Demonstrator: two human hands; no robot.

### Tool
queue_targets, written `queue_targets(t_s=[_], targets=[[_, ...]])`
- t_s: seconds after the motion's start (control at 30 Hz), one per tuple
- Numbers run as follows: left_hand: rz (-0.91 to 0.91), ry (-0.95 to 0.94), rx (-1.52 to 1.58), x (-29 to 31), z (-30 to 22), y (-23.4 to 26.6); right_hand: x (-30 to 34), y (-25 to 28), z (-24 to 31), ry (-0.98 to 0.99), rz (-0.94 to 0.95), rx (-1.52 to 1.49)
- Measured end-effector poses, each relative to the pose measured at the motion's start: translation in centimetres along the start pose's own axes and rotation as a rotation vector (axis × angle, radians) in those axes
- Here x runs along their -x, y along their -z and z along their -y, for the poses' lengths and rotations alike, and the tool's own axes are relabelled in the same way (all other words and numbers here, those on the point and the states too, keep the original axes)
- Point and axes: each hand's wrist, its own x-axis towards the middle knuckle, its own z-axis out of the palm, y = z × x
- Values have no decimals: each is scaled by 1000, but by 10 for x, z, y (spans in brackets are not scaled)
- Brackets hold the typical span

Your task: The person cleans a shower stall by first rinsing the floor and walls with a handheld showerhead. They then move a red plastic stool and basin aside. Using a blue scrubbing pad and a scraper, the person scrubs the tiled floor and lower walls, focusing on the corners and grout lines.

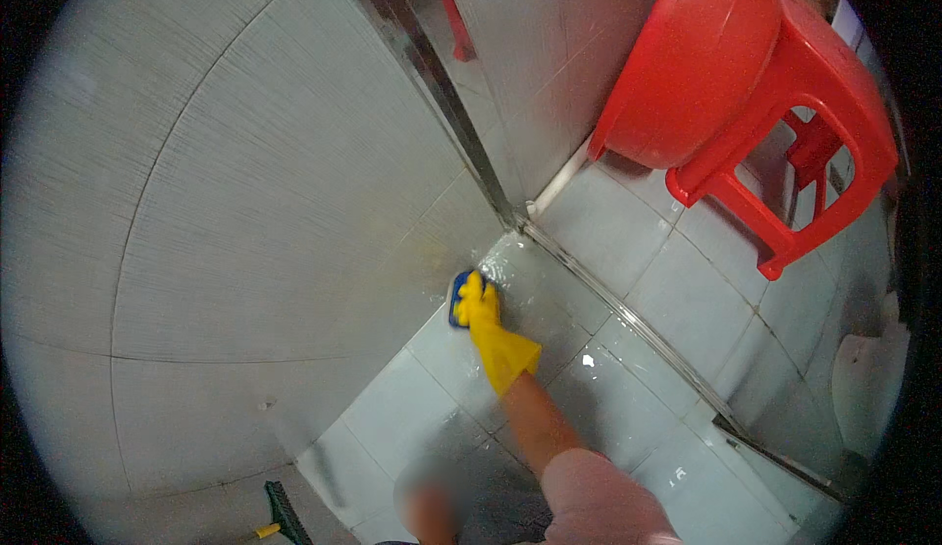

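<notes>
Yellow-gloved right hand (479, 302) palm-down on scrubber (457, 286)

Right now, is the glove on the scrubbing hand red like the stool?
No, the right hand holding the blue scrubber wears a yellow glove, while the stool is red.

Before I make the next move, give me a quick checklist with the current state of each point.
1. Right hand has hold of the blue scrubber: ok, fingers bent over it.
2. Yellow glove covers the right hand: ok, its cuff reaches past the wrist.
3. Left hand accounted for: cannot tell, it is not in view.
4. Floor dry: not ok, wet shine near the scrubber and on other tiles.
5. Red basin and red stool clear of the right hand: ok, both beyond the metal track.
6. Scrubber pressed against the wall: cannot tell, contact is hidden.
</notes>
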Motion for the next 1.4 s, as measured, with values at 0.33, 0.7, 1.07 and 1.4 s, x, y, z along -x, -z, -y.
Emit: queue_targets(t_s=[0.33,0.7,1.07,1.4], targets=[[132,-92,217,-14,-95,26,61,64,0,998,154,2134],[240,201,452,-20,-121,36,76,41,-3,405,67,1817],[230,158,332,-15,-105,32,33,29,41,151,-34,398],[241,129,460,-24,-110,19,-33,-1,77,407,-8,-509]])
